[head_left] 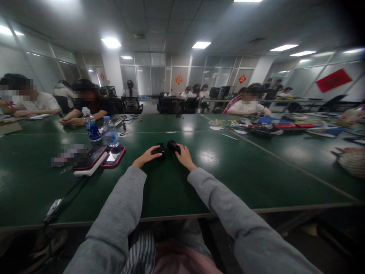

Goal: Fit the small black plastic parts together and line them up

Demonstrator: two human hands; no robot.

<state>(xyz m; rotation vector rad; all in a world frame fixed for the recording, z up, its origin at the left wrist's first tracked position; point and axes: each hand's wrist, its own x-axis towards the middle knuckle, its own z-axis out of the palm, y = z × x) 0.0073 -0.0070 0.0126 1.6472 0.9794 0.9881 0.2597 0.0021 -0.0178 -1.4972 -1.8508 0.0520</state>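
Note:
Over the middle of the green table (pixel 168 182), my left hand (pixel 146 156) grips a small black block-shaped object (pixel 160 150) with thumb and fingers. A second black block-shaped object (pixel 172 145), slightly tilted, is held in my right hand (pixel 185 156). A narrow gap separates the two black objects. Both are too small and dark for me to tell their exact kind. Left of my hands lies a phone in a pink case (pixel 113 156).
A dark-screened device (pixel 90 156) rests on a white slab beside two bottles, one dark blue (pixel 91 127) and one clear (pixel 111 133). Cables run at left. A pen (pixel 230 137) and a pile of tools and wires (pixel 273 127) lie at right. Several people sit around.

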